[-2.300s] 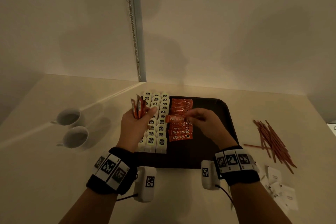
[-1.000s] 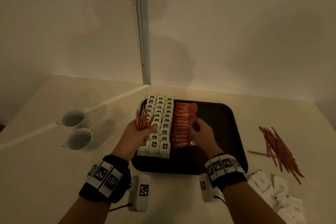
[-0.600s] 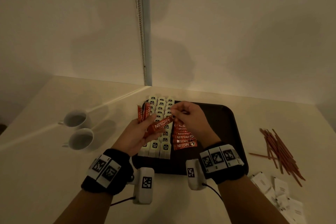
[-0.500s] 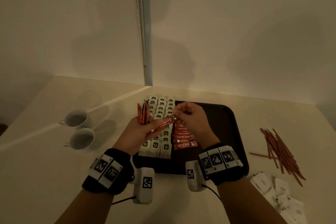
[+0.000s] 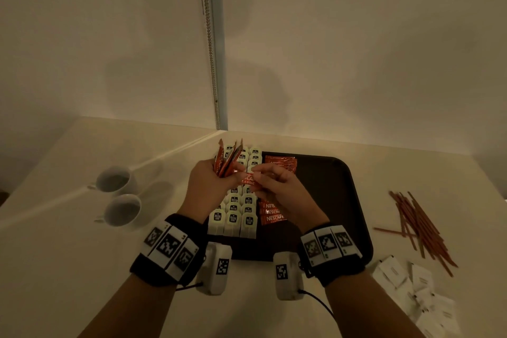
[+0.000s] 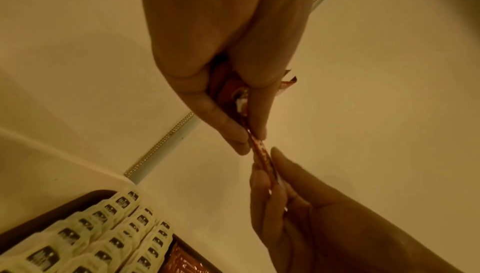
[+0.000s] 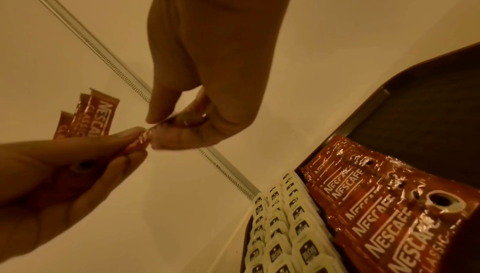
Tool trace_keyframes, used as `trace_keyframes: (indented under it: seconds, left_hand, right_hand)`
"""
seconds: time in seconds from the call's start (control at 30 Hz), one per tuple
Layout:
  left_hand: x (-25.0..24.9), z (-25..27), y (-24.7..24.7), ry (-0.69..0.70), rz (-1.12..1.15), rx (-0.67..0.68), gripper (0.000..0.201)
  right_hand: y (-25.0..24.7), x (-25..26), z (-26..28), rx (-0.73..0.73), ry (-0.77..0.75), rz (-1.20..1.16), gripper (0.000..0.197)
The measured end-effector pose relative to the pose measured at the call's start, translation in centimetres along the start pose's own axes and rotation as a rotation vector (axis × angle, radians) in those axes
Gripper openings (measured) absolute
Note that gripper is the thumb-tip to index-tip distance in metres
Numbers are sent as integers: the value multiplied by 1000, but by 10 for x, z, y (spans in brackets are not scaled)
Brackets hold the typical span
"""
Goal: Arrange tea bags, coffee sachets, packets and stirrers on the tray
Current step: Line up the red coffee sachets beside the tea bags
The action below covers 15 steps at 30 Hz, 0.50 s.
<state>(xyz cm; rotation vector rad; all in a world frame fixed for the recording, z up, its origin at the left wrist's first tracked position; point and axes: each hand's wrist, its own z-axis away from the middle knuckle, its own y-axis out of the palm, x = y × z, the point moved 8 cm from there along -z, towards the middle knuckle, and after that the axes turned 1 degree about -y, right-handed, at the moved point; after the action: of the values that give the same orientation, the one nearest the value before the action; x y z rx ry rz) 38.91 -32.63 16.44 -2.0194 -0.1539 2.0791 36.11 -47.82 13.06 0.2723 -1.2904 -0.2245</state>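
Observation:
Over the dark tray [image 5: 337, 200], my left hand [image 5: 236, 173] grips a fan of red coffee sachets [image 5: 227, 159]. My right hand [image 5: 256, 176] pinches one end of a single sachet [image 5: 248, 179]; the left thumb and fingers still hold its other end. The wrist views show that sachet [image 6: 258, 148] [image 7: 141, 140] edge-on between the two hands' fingertips. On the tray, tea bags [image 5: 233, 217] stand in three rows at the left, and a column of laid sachets [image 5: 274, 218] runs beside them, partly hidden by my right hand.
Two white cups [image 5: 113, 181] [image 5: 123, 210] stand left of the tray. Red stirrers [image 5: 419, 225] lie in a loose pile on the table at the right, with several white packets [image 5: 411, 291] nearer me. The tray's right half is bare. A wall rises just behind.
My right hand left the sachet column on the tray and came up to the left hand. It took hold of one sachet from the bunch, which now lies nearly level between both hands.

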Motion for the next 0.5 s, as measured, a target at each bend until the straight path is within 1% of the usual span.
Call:
trace_keyframes:
  seconds: [0.1, 0.2, 0.27, 0.37, 0.5]
  left_hand:
    - [-3, 0, 2, -12, -8, 47, 14]
    - [-1, 0, 2, -77, 99, 51, 11]
    - [4, 1, 0, -119, 153, 34, 10]
    - [9, 3, 1, -136, 143, 19, 9]
    - [13, 3, 0, -171, 176, -31, 4]
  right_hand:
    - [-1, -1, 0, -16, -18, -30, 11]
    - [-7, -1, 2, -32, -16, -55, 15]
    - [-10, 2, 3, -40, -27, -19, 17]
    - [-13, 9, 5, -67, -76, 67, 16]
    - [-15, 13, 4, -62, -88, 169, 21]
